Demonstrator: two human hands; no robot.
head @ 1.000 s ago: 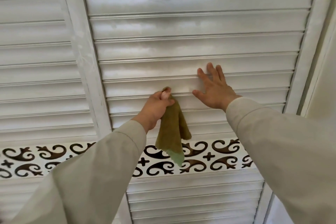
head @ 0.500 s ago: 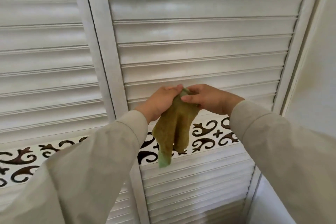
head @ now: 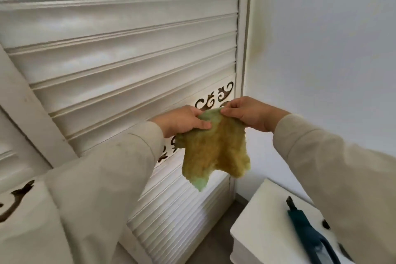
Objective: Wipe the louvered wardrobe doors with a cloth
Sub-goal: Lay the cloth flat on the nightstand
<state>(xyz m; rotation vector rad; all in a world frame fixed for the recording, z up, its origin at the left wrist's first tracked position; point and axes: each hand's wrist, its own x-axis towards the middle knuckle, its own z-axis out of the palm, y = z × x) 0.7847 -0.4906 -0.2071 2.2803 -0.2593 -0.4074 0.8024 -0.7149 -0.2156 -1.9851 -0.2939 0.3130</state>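
A yellow-green cloth [head: 214, 148] hangs spread out in the air in front of the white louvered wardrobe door [head: 120, 53]. My left hand [head: 182, 121] pinches its upper left edge. My right hand [head: 246, 114] pinches its upper right edge. Both hands are held a little away from the door slats, at the height of the dark scrollwork band [head: 214, 98] that crosses the door. The cloth's lower corner droops pale green.
A white wall [head: 321, 38] meets the wardrobe's right frame [head: 244, 34]. Below right stands a white cabinet [head: 263, 221] with a dark teal tool [head: 308, 233] lying on top. A second louvered door is at the far left.
My right hand left the slats and took the cloth's edge. Both hands then spread the cloth open, and the view swung right and down toward the wall and cabinet.
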